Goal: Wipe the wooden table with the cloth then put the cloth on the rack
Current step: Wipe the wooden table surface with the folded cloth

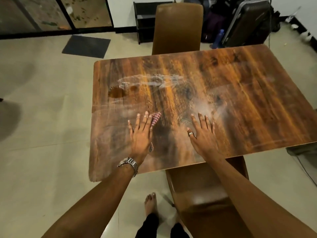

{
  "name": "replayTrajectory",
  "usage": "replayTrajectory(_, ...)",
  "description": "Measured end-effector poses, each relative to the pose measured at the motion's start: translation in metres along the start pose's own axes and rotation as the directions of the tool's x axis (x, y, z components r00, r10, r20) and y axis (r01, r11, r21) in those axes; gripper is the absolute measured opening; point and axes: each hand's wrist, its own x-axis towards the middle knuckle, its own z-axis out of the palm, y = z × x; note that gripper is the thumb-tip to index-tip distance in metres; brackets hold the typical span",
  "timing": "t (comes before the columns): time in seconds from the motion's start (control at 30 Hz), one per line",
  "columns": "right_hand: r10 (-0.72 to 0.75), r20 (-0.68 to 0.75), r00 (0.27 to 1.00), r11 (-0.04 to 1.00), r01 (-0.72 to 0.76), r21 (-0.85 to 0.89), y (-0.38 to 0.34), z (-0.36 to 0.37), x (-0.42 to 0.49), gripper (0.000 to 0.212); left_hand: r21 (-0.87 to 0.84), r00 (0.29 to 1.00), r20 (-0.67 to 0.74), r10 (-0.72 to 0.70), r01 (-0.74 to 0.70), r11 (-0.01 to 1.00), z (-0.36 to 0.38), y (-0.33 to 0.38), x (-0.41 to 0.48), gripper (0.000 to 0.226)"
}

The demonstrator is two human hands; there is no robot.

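Note:
The wooden table (240, 100) fills the middle of the view. On its left part lie a dark liquid stain (117, 92) and whitish smears (154, 79). My left hand (141, 134), with a watch on the wrist, lies flat with straight fingers on a red-and-white checked cloth (155, 118). Most of the cloth is hidden under the palm; only a corner shows by the fingertips. My right hand (203, 134), wearing a ring, rests flat on the bare tabletop with spread fingers, a hand's width right of the cloth. A black rack (144, 19) stands by the far wall.
One brown chair (178, 28) stands behind the table and another brown chair (202, 194) sits at its near edge under my right forearm. A dark mat (86, 46) lies on the tiled floor. Bags and a suitcase (247, 23) are piled at the back right.

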Motion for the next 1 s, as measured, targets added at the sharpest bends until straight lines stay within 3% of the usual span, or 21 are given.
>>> replayTrajectory(0.2, 0.049, 0.134, 0.99, 0.998, -0.043, -0.047, 0.068, 0.065, 0.016, 0.066, -0.03, 0.978, 0.192, 0.08, -0.076, 0.997, 0.095, 0.032, 0.003, 0.059)
replayTrajectory(0.37, 0.091, 0.152, 0.984, 0.995, -0.086, -0.041, 0.126, 0.09, 0.017, 0.064, 0.083, 0.994, 0.104, -0.02, 0.011, 0.997, 0.129, 0.055, 0.006, 0.056)
replayTrajectory(0.57, 0.129, 0.072, 0.989, 0.992, -0.129, -0.008, 0.178, 0.085, 0.031, 0.058, -0.018, 0.989, 0.115, -0.088, 0.091, 0.996, 0.158, 0.147, 0.027, 0.056)
replayTrajectory(0.8, 0.171, 0.016, 0.985, 0.984, -0.172, 0.039, 0.229, 0.078, 0.028, 0.063, -0.125, 0.979, 0.205, -0.002, 0.028, 0.992, 0.198, 0.296, 0.036, 0.057)
replayTrajectory(1.0, 0.165, -0.004, 0.986, 0.976, -0.163, 0.145, 0.259, 0.082, 0.006, 0.064, -0.07, 0.956, 0.286, 0.061, -0.042, 0.997, 0.209, 0.325, 0.0, 0.061)
